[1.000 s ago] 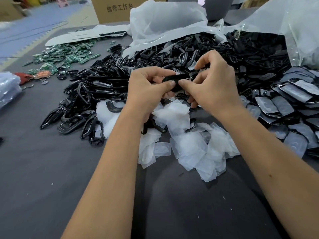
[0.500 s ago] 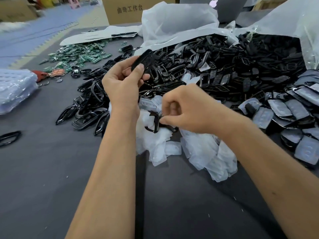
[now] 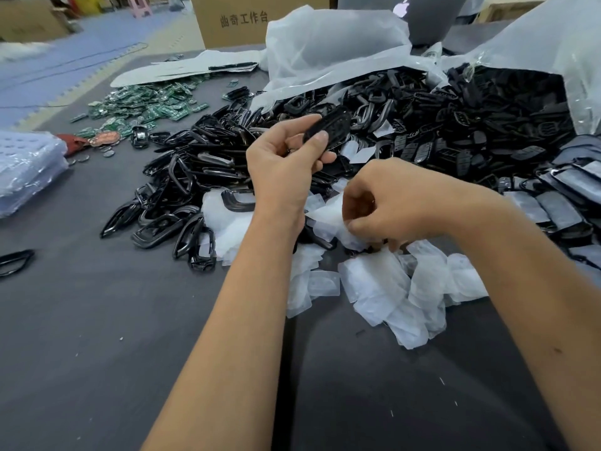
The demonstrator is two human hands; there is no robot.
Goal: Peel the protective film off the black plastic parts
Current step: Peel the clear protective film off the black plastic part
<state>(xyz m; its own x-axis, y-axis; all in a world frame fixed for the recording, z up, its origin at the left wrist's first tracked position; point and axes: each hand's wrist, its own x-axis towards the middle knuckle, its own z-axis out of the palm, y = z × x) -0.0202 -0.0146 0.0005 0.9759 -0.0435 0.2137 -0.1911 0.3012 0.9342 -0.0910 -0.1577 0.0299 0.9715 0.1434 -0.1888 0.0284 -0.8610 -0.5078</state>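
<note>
My left hand [image 3: 286, 164] holds a black oval plastic part [image 3: 331, 125] raised above the heap, pinched between thumb and fingers. My right hand [image 3: 390, 203] hangs lower, fingers curled, pinching a clear peeled film [image 3: 338, 219] just over the heap of discarded films [image 3: 383, 288]. A big pile of black plastic parts [image 3: 422, 125] spreads behind both hands. Parts still covered with film [image 3: 559, 203] lie at the right.
Black frame-shaped parts [image 3: 175, 196] lie left of my arm. Green circuit boards [image 3: 146, 105] are scattered at the back left. A wrapped stack of trays [image 3: 26, 167] sits at the left edge. Open plastic bags [image 3: 325, 47] and a cardboard box [image 3: 234, 21] stand behind.
The two hands came apart: my left hand lifted the black part up and away, while my right hand pulled the film off and carried it down to the film heap.
</note>
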